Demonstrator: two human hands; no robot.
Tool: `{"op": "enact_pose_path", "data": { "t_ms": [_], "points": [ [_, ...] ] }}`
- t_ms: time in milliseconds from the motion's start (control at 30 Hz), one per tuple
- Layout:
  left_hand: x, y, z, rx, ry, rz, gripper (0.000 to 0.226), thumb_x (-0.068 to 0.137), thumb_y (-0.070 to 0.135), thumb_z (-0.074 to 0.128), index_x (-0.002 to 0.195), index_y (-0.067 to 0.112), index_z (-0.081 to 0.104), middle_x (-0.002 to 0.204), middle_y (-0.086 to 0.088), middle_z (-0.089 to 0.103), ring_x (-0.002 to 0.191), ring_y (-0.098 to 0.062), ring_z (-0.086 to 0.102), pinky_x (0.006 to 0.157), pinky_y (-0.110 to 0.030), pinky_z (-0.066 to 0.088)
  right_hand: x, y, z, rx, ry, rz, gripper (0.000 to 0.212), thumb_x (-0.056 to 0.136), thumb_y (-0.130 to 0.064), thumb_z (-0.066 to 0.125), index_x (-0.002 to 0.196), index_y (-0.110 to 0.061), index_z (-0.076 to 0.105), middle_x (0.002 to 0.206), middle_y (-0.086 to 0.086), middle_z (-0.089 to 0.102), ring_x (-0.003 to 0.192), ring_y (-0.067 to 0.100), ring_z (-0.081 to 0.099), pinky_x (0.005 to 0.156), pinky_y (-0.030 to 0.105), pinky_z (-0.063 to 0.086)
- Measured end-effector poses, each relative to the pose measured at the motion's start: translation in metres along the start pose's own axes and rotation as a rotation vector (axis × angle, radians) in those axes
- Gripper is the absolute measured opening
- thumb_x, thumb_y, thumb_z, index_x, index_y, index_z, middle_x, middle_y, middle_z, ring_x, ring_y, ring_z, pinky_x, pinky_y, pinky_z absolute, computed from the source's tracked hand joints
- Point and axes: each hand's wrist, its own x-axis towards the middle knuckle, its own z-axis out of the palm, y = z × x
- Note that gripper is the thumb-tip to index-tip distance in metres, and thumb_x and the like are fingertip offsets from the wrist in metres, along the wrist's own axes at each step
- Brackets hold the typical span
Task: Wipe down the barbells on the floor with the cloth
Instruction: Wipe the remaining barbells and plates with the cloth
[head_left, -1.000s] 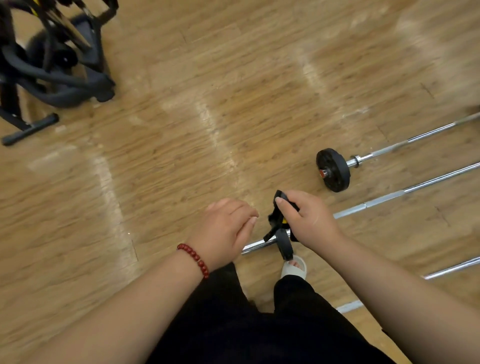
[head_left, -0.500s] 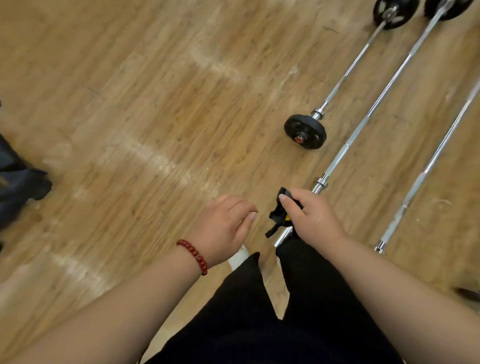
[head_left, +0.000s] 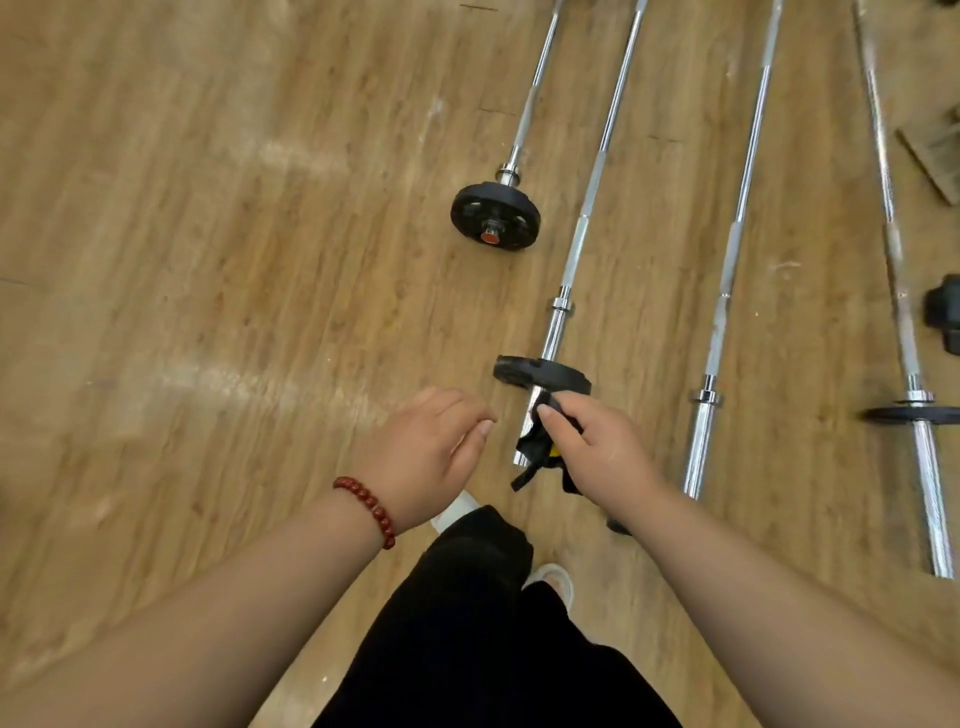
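The view has swung since half a second ago. The bars, which then slanted toward 1 o'clock, now run almost straight toward 12. A fourth bar has come in at the right edge, and the dark gear at 9 o'clock is gone. Both hands keep their pose.

Nearest, at 6 o'clock, are black trousers (head_left: 467, 623) and a white shoe (head_left: 550, 577). Beyond them the left hand (head_left: 431, 457), with a red bracelet (head_left: 371, 506) on its wrist, hangs with fingers loosely curled and holds nothing. At its 3 o'clock the right hand (head_left: 602, 457) grips the cloth (head_left: 537, 447) — black, with a yellow speck showing — and one end dangles toward 7 o'clock. The cloth sits over the near end of the second bar (head_left: 582, 234); I cannot tell whether it touches the steel. At 12 o'clock of that hand, the edge-on near plate (head_left: 540, 376) sits on the same bar.

At 3 o'clock of the right hand lies the third bar (head_left: 727, 270), its near end bare. Further right is the fourth bar (head_left: 898, 291), carrying a thin plate (head_left: 914, 414).

Farther off — at 11 o'clock of the near plate — the first bar (head_left: 535, 88) ends in a red-hubbed plate (head_left: 493, 215). All four lie apart on the wood floor (head_left: 208, 260).
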Motion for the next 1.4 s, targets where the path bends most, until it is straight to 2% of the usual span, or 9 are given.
{"op": "enact_pose_path", "data": {
  "t_ms": [167, 367, 467, 667, 800, 933, 1100, 1300, 1400],
  "points": [
    [0.02, -0.022, 0.076, -0.012, -0.098, 0.002, 0.044, 0.095, 0.039, 0.028, 0.102, 0.015, 0.065, 0.094, 0.002, 0.064, 0.092, -0.015, 0.055, 0.083, -0.027, 0.043, -0.001, 0.068, 0.013, 0.163, 0.105, 0.108, 0.029, 0.1, -0.024, 0.046, 0.077, -0.011, 0.059, 0.067, -0.012, 0.061, 0.065, 0.001, 0.056, 0.058, 0.013, 0.042],
    [0.064, -0.096, 0.191, -0.078, -0.179, -0.116, 0.031, 0.099, 0.031, 0.036, 0.104, 0.016, 0.063, 0.097, 0.003, 0.062, 0.096, -0.011, 0.052, 0.085, -0.026, 0.043, 0.045, 0.179, 0.074, 0.255, 0.219, 0.237, 0.029, 0.1, -0.025, 0.045, 0.074, -0.022, 0.057, 0.068, -0.016, 0.058, 0.068, -0.002, 0.053, 0.058, 0.009, 0.038],
    [0.09, -0.143, 0.255, -0.118, -0.179, -0.156, 0.029, 0.1, 0.031, 0.036, 0.104, 0.019, 0.063, 0.098, 0.006, 0.061, 0.096, -0.008, 0.053, 0.086, -0.027, 0.046, 0.091, 0.241, 0.114, 0.22, 0.312, 0.253, 0.031, 0.101, -0.025, 0.044, 0.071, -0.029, 0.052, 0.072, -0.011, 0.054, 0.069, 0.002, 0.052, 0.059, 0.011, 0.037],
    [0.137, -0.206, 0.366, -0.234, -0.111, -0.158, 0.021, 0.1, 0.026, 0.04, 0.107, 0.027, 0.06, 0.099, 0.014, 0.056, 0.096, -0.002, 0.051, 0.082, -0.016, 0.04, 0.184, 0.359, 0.182, 0.198, 0.552, 0.422, 0.03, 0.102, -0.026, 0.038, 0.077, -0.012, 0.049, 0.069, 0.0, 0.051, 0.066, 0.019, 0.049, 0.055, 0.03, 0.037],
    [0.161, -0.247, 0.439, -0.375, -0.046, -0.339, 0.018, 0.099, 0.027, 0.04, 0.111, 0.033, 0.051, 0.107, 0.018, 0.048, 0.104, -0.004, 0.051, 0.092, -0.024, 0.045, 0.241, 0.409, 0.224, 0.177, 0.433, 0.614, 0.039, 0.103, -0.038, 0.031, 0.118, -0.01, 0.053, 0.105, 0.011, 0.062, 0.09, 0.027, 0.057, 0.067, 0.03, 0.036],
    [0.174, -0.274, 0.478, -0.451, -0.092, -0.431, 0.026, 0.102, 0.026, 0.035, 0.12, 0.025, 0.053, 0.112, 0.014, 0.052, 0.1, 0.002, 0.049, 0.091, -0.012, 0.037, 0.26, 0.436, 0.249, 0.185, 0.535, 0.506, 0.042, 0.1, -0.045, 0.035, 0.108, -0.011, 0.057, 0.1, 0.01, 0.064, 0.09, 0.026, 0.06, 0.073, 0.034, 0.047],
    [0.183, -0.276, 0.481, -0.653, -0.121, -0.659, 0.04, 0.101, 0.042, 0.032, 0.123, 0.024, 0.06, 0.117, 0.002, 0.064, 0.109, -0.014, 0.058, 0.097, -0.034, 0.045, 0.219, 0.437, 0.263, 0.377, 0.383, 0.37, 0.046, 0.101, -0.045, 0.031, 0.144, -0.031, 0.037, 0.128, -0.014, 0.051, 0.117, 0.005, 0.047, 0.096, 0.024, 0.036],
    [0.189, -0.281, 0.471, -0.771, -0.101, -0.784, 0.027, 0.097, 0.048, 0.042, 0.087, 0.033, 0.063, 0.096, 0.004, 0.067, 0.09, -0.01, 0.06, 0.076, -0.029, 0.044, 0.241, 0.434, 0.26, 0.438, 0.412, 0.371, 0.051, 0.102, -0.041, 0.03, 0.15, -0.026, 0.026, 0.147, -0.004, 0.04, 0.131, 0.01, 0.038, 0.102, 0.021, 0.025],
    [0.192, -0.291, 0.469, -0.731, -0.153, -0.791, 0.03, 0.095, 0.053, 0.044, 0.079, 0.033, 0.06, 0.091, 0.003, 0.067, 0.085, -0.01, 0.059, 0.078, -0.029, 0.045, 0.23, 0.432, 0.274, 0.365, 0.373, 0.26, 0.054, 0.103, -0.039, 0.028, 0.153, -0.032, 0.011, 0.151, -0.014, 0.027, 0.131, -0.004, 0.025, 0.103, 0.013, 0.019]
  ]
}}
